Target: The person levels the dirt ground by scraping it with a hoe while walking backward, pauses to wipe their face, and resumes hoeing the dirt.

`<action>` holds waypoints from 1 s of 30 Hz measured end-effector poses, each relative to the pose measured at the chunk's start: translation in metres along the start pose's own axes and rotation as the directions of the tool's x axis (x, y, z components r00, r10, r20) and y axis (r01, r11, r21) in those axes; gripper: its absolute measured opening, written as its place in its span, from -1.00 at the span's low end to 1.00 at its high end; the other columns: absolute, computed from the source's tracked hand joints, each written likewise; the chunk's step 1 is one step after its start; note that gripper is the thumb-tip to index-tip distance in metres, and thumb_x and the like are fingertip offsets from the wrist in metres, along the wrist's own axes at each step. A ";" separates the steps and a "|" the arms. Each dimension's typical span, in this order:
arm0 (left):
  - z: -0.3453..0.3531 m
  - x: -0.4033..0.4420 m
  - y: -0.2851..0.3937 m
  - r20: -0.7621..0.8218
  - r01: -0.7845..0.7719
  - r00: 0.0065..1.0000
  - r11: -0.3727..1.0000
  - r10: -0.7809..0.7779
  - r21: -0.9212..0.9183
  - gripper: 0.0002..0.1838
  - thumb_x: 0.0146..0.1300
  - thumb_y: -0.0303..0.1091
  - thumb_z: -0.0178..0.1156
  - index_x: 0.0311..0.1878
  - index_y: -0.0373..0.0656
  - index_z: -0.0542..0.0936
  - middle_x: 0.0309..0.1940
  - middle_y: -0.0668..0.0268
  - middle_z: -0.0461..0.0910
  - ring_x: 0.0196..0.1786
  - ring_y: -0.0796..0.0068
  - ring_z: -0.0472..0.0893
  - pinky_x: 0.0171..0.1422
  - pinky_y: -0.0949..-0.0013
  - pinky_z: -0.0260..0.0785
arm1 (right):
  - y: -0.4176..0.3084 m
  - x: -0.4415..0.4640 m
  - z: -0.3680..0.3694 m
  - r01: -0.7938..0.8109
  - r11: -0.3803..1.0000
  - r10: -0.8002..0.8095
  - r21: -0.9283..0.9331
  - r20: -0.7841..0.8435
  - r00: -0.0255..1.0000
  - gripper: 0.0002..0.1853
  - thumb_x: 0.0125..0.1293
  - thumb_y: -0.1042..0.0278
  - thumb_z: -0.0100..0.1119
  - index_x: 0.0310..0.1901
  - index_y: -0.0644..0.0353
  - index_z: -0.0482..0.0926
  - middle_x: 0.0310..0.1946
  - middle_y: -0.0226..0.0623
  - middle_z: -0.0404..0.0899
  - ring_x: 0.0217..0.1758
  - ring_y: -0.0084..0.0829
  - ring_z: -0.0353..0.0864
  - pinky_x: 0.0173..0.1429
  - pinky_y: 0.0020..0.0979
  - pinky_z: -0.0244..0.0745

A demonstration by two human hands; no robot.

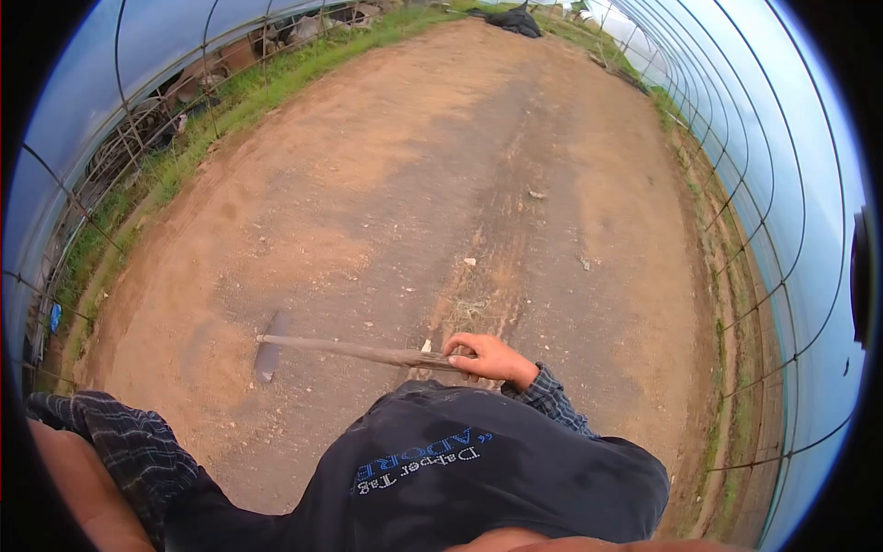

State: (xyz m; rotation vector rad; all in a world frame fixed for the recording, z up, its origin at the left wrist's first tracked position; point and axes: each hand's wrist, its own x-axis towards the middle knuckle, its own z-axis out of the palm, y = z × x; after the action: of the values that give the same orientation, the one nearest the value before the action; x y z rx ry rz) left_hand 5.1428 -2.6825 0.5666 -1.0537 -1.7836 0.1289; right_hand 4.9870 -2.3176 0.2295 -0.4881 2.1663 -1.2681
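My right hand (492, 359) is closed around the upper end of a hoe's wooden handle, just in front of my dark T-shirt (441, 478). From there the hoe (359, 349) reaches out to the left, and its flat metal blade (267, 354) is at or close to the dirt. My left arm (92, 478) is bent up at the lower left edge, with a plaid sleeve (138, 451). The left hand itself lies outside the picture.
Bare dirt ground (386, 202) runs ahead between greenhouse hoops (736, 138). A strip of dry straw (474, 311) and small stones lies in the middle. Grass (221, 120) lines the left edge. A black sheet heap (517, 20) sits far off.
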 end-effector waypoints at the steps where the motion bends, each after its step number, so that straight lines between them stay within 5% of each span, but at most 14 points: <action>1: 0.001 0.000 -0.002 0.002 -0.004 1.000 1.000 0.004 0.000 -0.46 0.26 0.05 -0.26 0.19 -0.08 0.14 -0.11 0.37 0.41 0.08 0.36 0.33 0.24 0.14 0.12 | -0.001 0.000 -0.003 0.003 1.000 -0.003 0.003 0.001 1.000 -0.73 0.17 0.22 -0.01 -0.17 0.19 0.42 -0.56 -0.26 0.51 -0.55 -0.50 0.54 -0.42 -0.48 0.44; 8: 0.002 -0.003 -0.027 0.001 -0.082 0.997 0.996 0.082 0.021 -0.45 0.25 0.07 -0.25 0.18 -0.08 0.15 -0.12 0.38 0.41 0.08 0.36 0.33 0.24 0.14 0.11 | -0.009 -0.005 0.002 -0.052 0.999 0.052 -0.011 0.020 0.998 -0.74 0.17 0.23 0.01 -0.17 0.19 0.43 -0.50 -0.26 0.52 -0.55 -0.53 0.52 -0.42 -0.49 0.43; 19: -0.059 0.016 -0.066 -0.029 -0.277 0.945 0.846 0.325 0.456 -0.44 0.23 0.09 -0.24 0.16 -0.09 0.15 -0.13 0.38 0.41 0.07 0.36 0.33 0.24 0.15 0.11 | -0.001 0.009 -0.014 -0.159 0.985 0.151 0.059 0.121 0.981 -0.65 0.20 0.12 0.01 -0.06 0.15 0.42 -0.46 -0.26 0.53 -0.43 -0.52 0.55 -0.32 -0.49 0.46; 25: -0.099 0.020 -0.074 -0.074 -0.281 0.916 0.761 0.395 0.585 -0.43 0.22 0.11 -0.24 0.15 -0.10 0.16 -0.14 0.38 0.41 0.06 0.36 0.33 0.24 0.15 0.10 | -0.013 0.023 -0.011 -0.116 0.989 0.131 -0.096 0.171 0.977 -0.57 0.22 -0.03 -0.07 0.00 0.09 0.39 -0.27 -0.21 0.51 -0.28 -0.43 0.54 -0.15 -0.41 0.42; 30: -0.113 0.010 -0.077 -0.104 -0.214 0.940 0.797 0.326 0.564 -0.43 0.21 0.12 -0.24 0.14 -0.10 0.16 -0.14 0.38 0.41 0.06 0.36 0.33 0.24 0.15 0.10 | -0.025 0.039 0.004 0.064 0.985 0.035 -0.162 0.544 0.838 -0.44 0.26 -0.15 -0.26 0.16 0.05 0.20 0.06 -0.18 0.29 0.11 -0.29 0.29 0.14 -0.30 0.16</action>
State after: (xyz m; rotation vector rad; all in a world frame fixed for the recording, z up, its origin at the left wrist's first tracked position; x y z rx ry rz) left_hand 5.1865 -2.7635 0.6678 -0.8546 -1.2857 0.6549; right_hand 4.9606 -2.3545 0.2384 -0.8296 1.7821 -0.8105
